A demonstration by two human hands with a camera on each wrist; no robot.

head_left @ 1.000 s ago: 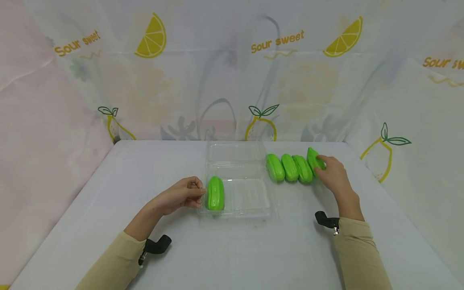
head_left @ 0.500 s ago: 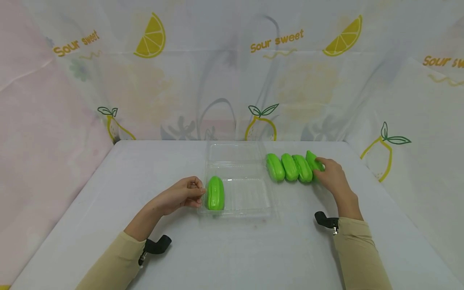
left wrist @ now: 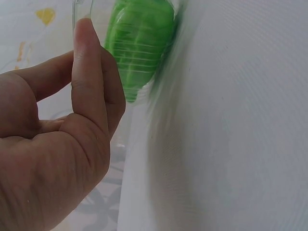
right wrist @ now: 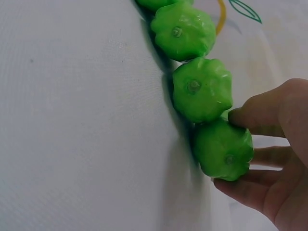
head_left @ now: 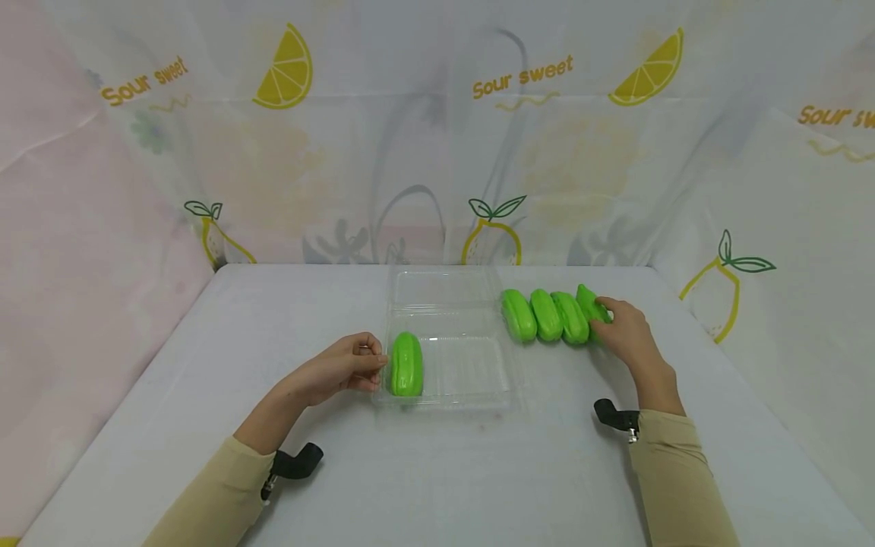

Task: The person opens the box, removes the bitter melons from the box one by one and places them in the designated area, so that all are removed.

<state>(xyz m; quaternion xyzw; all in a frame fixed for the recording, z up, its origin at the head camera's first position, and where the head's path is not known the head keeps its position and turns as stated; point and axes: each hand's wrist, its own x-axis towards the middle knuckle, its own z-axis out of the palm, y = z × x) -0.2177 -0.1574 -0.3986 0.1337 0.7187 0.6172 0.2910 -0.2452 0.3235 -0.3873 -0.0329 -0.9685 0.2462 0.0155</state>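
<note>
A clear plastic clamshell box [head_left: 472, 368] lies with its lid [head_left: 447, 290] folded back, away from me. One bright green, ridged gourd [head_left: 407, 365] sits inside, against the left wall. My left hand [head_left: 347, 365] pinches that left rim between thumb and fingers; in the left wrist view the clear rim [left wrist: 83, 8] shows at the thumb tip. To the right of the box, similar gourds stand side by side in a row. My right hand [head_left: 625, 328] holds the rightmost gourd [right wrist: 224, 149], thumb on one side and fingers on the other. Its near end is hidden by the hand in the head view.
Three more gourds [head_left: 547, 315] make up the rest of the row, close beside the box's right edge. A white cloth [head_left: 437, 479] covers the table. Behind it hangs a lemon-printed curtain [head_left: 410, 152], with further cloth walls on both sides.
The gourd in my right hand has come down slightly toward the row and leans more to the left at its far tip. My left hand and the box have not moved.
</note>
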